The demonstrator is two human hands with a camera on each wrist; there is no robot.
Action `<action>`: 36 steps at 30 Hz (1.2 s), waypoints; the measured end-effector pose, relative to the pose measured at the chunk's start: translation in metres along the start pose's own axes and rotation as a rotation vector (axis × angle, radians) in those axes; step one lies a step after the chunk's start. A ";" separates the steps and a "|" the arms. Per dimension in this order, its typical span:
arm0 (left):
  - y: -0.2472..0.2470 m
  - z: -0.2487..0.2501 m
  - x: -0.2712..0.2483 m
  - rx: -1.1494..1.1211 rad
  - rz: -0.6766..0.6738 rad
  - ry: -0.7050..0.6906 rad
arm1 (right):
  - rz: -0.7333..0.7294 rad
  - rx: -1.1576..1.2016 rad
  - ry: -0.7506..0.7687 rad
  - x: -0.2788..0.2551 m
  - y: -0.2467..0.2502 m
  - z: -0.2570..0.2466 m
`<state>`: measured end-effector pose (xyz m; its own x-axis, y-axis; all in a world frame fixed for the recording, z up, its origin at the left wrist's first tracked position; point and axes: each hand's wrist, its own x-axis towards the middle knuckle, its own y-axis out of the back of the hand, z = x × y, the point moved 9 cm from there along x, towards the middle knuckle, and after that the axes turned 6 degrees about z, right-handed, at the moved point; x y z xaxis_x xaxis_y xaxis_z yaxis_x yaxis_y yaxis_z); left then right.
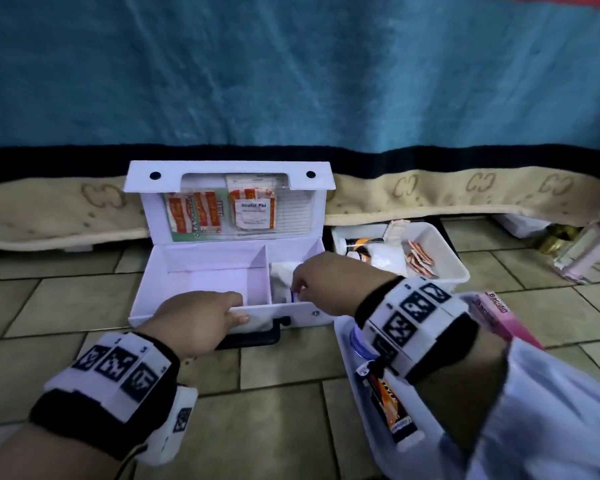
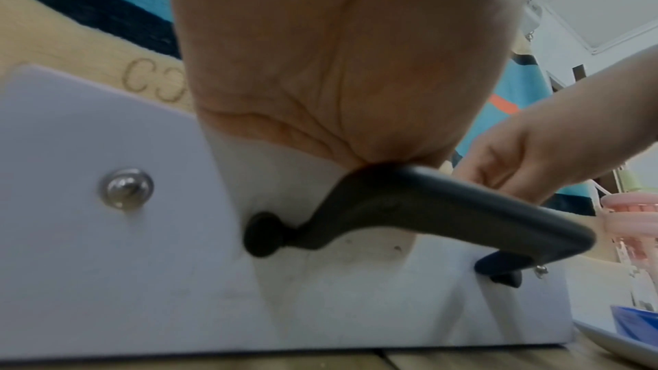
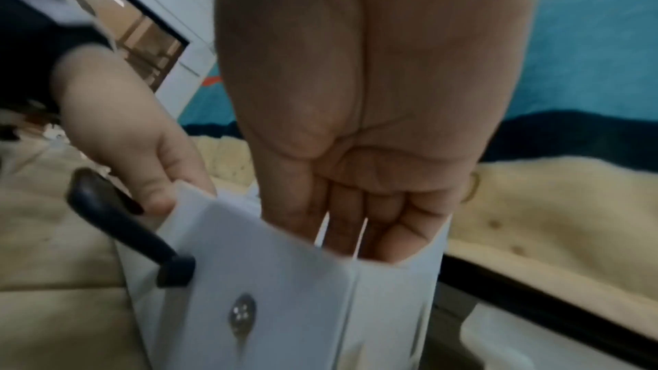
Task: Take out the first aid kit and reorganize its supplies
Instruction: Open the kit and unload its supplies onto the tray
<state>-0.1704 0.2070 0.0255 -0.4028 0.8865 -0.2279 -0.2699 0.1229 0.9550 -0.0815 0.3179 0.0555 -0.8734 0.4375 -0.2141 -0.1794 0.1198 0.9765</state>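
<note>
While left hand (image 1: 201, 320) steadies kit (image 1: 187, 278), right hand (image 1: 321, 282) perhaps pinching

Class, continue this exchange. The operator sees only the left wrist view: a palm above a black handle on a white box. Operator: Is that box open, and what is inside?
Observer: Yes. In the head view the first aid kit has its lid standing upright, and white packets lie in its right compartment.
Operator: Where is the right hand going?
Observer: The right hand reaches into that right compartment, pinching a small blue-edged item; I cannot tell what it is.
Operator: Anything stored in the lid?
Observer: Orange packets and an alcohol pad sit in its pocket.
</note>
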 end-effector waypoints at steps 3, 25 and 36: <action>0.000 -0.001 0.002 0.005 0.022 0.007 | -0.175 -0.118 -0.015 0.021 -0.022 0.001; 0.000 0.000 0.002 0.044 0.001 0.000 | -0.104 0.183 -0.545 -0.167 -0.012 0.085; 0.001 0.001 0.001 0.014 -0.020 0.009 | 0.019 0.226 -0.440 -0.144 0.023 0.065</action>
<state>-0.1703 0.2088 0.0264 -0.4057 0.8797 -0.2481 -0.2657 0.1463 0.9529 0.0697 0.3159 0.1072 -0.5931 0.7703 -0.2343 -0.0197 0.2770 0.9607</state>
